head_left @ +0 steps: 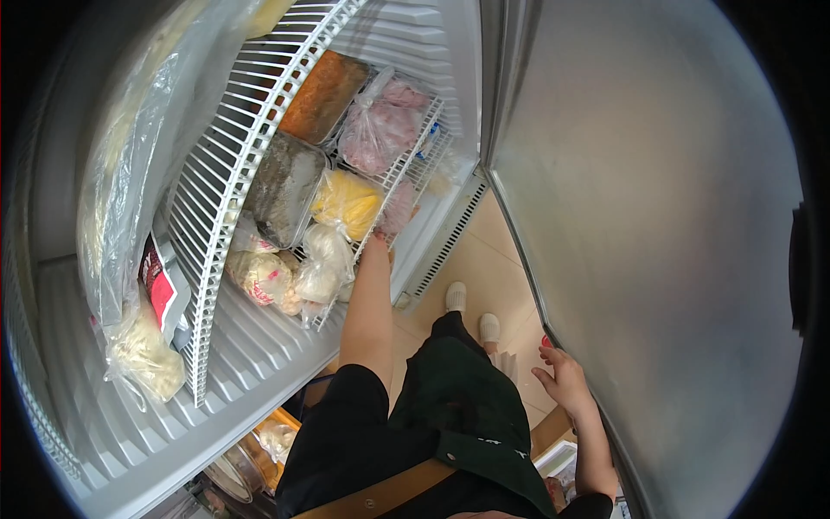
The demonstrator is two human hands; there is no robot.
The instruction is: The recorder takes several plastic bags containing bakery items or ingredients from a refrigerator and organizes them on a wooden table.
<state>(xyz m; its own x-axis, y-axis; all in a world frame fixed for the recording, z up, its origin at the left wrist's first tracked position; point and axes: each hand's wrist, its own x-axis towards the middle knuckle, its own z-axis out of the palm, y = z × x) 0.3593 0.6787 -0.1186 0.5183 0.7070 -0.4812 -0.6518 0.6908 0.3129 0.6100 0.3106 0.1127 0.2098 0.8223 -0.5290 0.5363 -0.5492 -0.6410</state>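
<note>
My left arm reaches into an upright refrigerator, and my left hand goes in below the front edge of a white wire shelf. The shelf's edge hides its fingers. Closest to it are a bag of yellow food and a knotted bag of white pieces on that shelf, with a pinkish bag showing lower down. By the edge of the swung-out door, my right hand is held with thumb and fingers apart. Nothing is in it.
Behind on the shelf are a tied bag of pink food, a clear container of orange-brown food and a container of grey food. A higher rack carries a long plastic bag. Tiled floor shows below.
</note>
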